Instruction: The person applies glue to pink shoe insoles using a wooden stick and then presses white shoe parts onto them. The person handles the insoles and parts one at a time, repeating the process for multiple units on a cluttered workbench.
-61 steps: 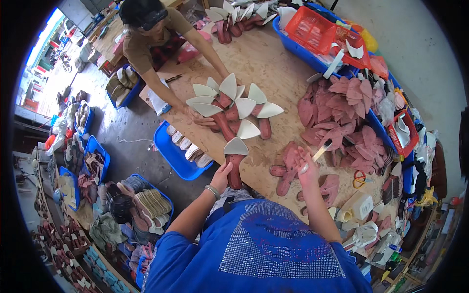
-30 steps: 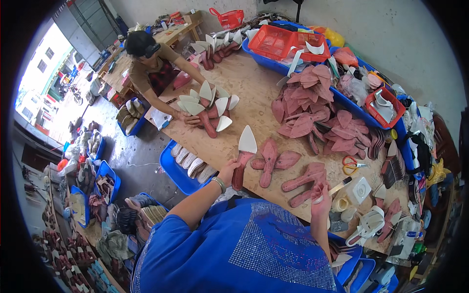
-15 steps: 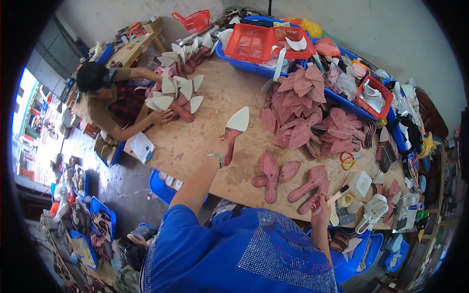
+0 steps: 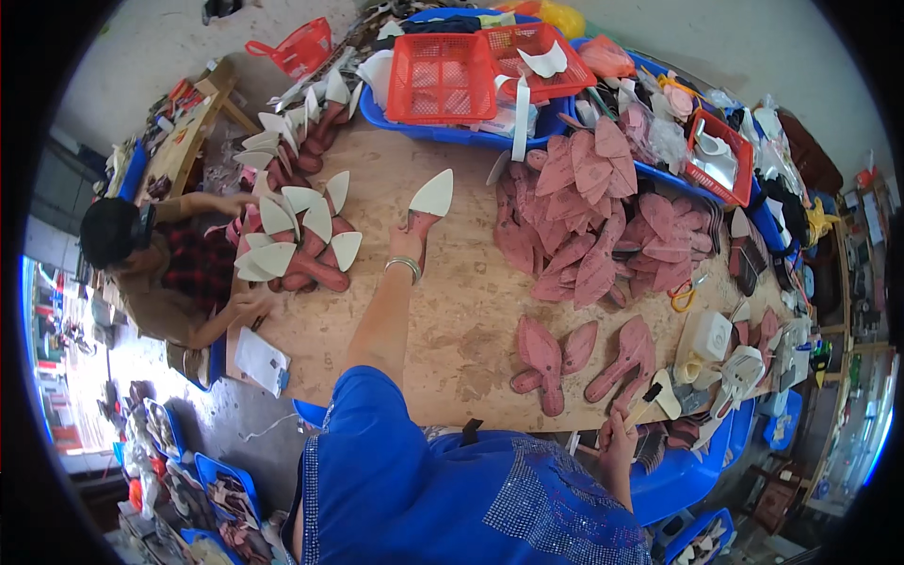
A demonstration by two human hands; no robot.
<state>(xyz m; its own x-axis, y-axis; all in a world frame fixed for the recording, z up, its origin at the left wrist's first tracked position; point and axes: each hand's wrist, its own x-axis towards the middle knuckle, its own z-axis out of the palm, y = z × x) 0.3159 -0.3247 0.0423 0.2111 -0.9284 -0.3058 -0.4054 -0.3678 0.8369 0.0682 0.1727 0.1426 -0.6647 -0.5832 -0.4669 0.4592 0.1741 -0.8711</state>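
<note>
My left hand [image 4: 405, 247] reaches out over the table, its fingers closed round a pink shoe insole [image 4: 423, 224]. The pointed toe of that insole is cream white and points away from me. Close to the table's front edge, my right hand [image 4: 617, 439] grips a small brush [image 4: 642, 408] with a pale handle and a dark tip. Two pink insoles lie crossed [image 4: 541, 363] on the table beyond it, with another pink pair [image 4: 623, 361] just to their right. A white plastic container [image 4: 703, 341] stands right of these.
A heap of pink insoles [image 4: 584, 217] covers the table's far right. White-toed insoles [image 4: 301, 231] are stacked at left, where a co-worker [image 4: 141, 264] sits. Red baskets [image 4: 441, 80] rest on blue bins [image 4: 377, 111] at the back. Orange-handled scissors [image 4: 683, 298] lie at right.
My view has shifted, so the table appears moved. My left hand still holds the white-toed insole out; my right hand keeps the brush. The co-worker's near hand has come away from the stacked insoles.
</note>
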